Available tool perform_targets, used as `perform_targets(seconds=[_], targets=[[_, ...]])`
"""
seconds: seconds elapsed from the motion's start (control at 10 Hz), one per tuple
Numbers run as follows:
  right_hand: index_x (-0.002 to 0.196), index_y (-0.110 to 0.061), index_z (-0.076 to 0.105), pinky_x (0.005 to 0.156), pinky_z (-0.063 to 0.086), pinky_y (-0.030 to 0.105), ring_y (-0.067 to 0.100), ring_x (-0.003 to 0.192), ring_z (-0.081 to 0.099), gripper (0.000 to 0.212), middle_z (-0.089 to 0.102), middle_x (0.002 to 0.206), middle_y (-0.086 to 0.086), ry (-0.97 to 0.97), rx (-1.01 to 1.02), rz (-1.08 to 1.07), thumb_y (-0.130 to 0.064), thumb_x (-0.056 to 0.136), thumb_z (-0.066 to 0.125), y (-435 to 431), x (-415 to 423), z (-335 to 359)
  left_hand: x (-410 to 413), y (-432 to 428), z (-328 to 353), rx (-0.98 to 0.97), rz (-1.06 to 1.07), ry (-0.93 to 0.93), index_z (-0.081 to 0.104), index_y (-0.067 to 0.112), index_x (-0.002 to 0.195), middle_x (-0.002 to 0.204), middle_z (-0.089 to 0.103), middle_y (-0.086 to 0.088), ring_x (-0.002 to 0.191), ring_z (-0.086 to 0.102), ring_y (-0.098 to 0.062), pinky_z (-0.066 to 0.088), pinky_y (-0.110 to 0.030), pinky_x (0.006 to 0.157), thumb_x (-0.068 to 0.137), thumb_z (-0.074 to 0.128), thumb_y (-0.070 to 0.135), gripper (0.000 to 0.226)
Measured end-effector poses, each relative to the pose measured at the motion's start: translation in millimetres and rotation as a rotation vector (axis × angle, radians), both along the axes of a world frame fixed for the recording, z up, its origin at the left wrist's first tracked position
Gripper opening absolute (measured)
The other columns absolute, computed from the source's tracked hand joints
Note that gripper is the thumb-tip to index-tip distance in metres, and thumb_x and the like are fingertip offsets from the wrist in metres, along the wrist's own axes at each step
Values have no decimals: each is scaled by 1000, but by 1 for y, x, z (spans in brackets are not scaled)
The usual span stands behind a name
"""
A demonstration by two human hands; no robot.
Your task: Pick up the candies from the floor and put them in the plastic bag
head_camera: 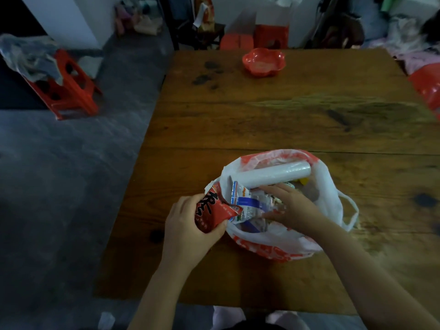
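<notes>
Candy packets are going into the plastic bag [269, 248], which is sitting open on the near part of the wooden table [262, 115]. The left hand [188, 225] is gripping a red packet [209, 211] with black characters, fingers curled round it, holding it at the bag's left rim. The right hand [290, 206] is reaching inside the bag, fingers spread over a white-and-blue packet [247, 203]. Whether it is gripping the packet or only pressing it down I cannot tell. Beyond that hand a white roll [273, 173] is lying across the bag's mouth.

This looks like the loading step. The next move is calling for the left hand to push the red packet past the rim and release it, while the right hand is making room.

Farther off, a red bowl [263, 61] is sitting at the table's far end, and a red stool [69, 89] is standing on the grey floor [59, 175].
</notes>
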State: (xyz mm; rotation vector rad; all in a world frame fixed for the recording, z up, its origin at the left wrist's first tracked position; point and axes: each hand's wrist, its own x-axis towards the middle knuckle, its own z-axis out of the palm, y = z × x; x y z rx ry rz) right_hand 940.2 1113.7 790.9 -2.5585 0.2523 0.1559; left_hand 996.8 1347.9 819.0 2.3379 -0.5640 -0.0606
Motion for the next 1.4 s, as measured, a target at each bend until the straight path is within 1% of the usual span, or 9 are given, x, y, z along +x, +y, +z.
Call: perform_targets(seconds=[0.2,0.3,0.4,0.5,0.7,1.0,1.2,1.3,1.4], targets=[[121,-18,53,80,42,29,24,107,54,49,57,119,8,-173,-59,-248,-21,75,70,-28,-47,12,-9,-51,0,3,-145,-8,48,17,119,118,54,-4,111,46,-18,42,-38,92,64,75,43,66],[114,-12,58,79,46,38,32,104,55,42,59,114,13,-228,-48,-361,-14,74,71,-44,-77,18,-11,-90,-4,36,-253,-19,48,18,120,119,54,-4,113,44,-19,35,-33,93,66,73,46,66],[116,-13,56,78,43,32,26,105,52,39,56,114,9,-218,-69,-454,-18,79,67,-57,-102,18,-11,-127,-12,83,-356,-16,46,19,119,116,53,-2,109,45,-19,34,-34,92,66,70,50,66],[116,-13,55,78,42,28,23,104,52,39,55,112,8,-193,-71,-515,-20,79,65,-64,-119,16,-7,-154,-26,204,-410,-29,45,21,117,115,53,-1,107,46,-21,36,-38,90,65,68,53,65],[118,-14,54,79,42,27,19,102,52,40,54,112,6,-166,-36,-557,-18,80,65,-69,-137,13,4,-182,-56,444,-461,-104,43,20,119,119,53,-3,110,47,-22,37,-38,93,67,65,60,69],[115,-19,56,79,39,25,12,99,49,35,55,110,2,-181,-15,-588,-19,80,64,-71,-145,13,5,-186,-73,566,-469,-253,44,17,119,118,54,-6,109,46,-25,36,-39,93,77,55,58,60],[116,-17,55,77,38,24,8,98,46,37,57,111,2,-194,-54,-571,-19,80,64,-68,-142,16,-3,-177,-61,523,-471,-210,39,19,129,126,49,-4,116,40,-22,32,-37,99,82,49,56,60],[117,-15,54,75,38,23,15,101,52,38,57,112,4,-174,-80,-553,-20,81,63,-63,-135,18,-9,-157,-45,425,-415,-189,43,17,128,127,50,-4,118,39,-22,31,-37,100,86,49,46,51],[118,-16,53,77,40,24,17,106,51,37,57,115,4,-184,-81,-543,-22,82,62,-58,-125,20,-12,-131,-34,276,-321,-250,56,8,115,116,59,-11,110,49,-27,39,-41,92,83,59,30,39]])
